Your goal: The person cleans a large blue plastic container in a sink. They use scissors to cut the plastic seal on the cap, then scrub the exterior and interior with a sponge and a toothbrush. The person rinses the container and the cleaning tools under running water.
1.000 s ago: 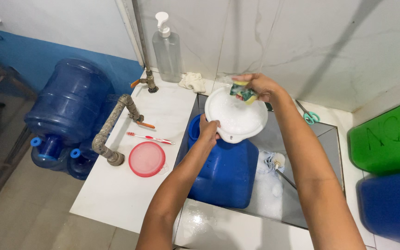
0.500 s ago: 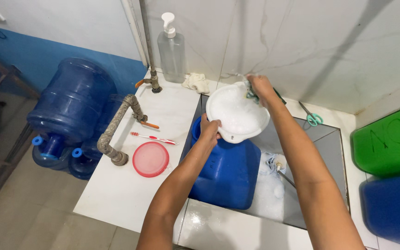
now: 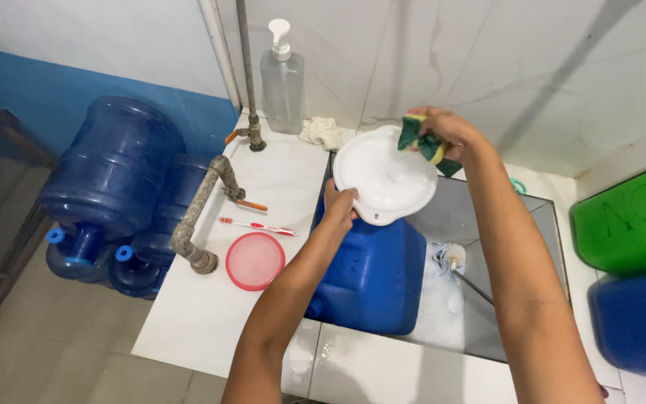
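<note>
I'm mid-scrub: left hand (image 3: 338, 206) grips the soapy round white plastic lid (image 3: 384, 177), right hand (image 3: 443, 135) clenches the green-yellow sponge (image 3: 422, 144) at its upper-right rim; next, I judge, firm wiping across the centre

Bright, even indoor light, soft diagonal shadow on the wall, sharp focus, slight wide-angle bending at edges.

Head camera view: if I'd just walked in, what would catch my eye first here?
Probably the soapy white lid held up over the sink, the left hand gripping its lower edge while the right hand presses a green and yellow sponge to its upper rim. Right below sits a big blue jerrycan in the sudsy basin. On the white counter to the left lie a round red lid and a toothbrush.
</note>
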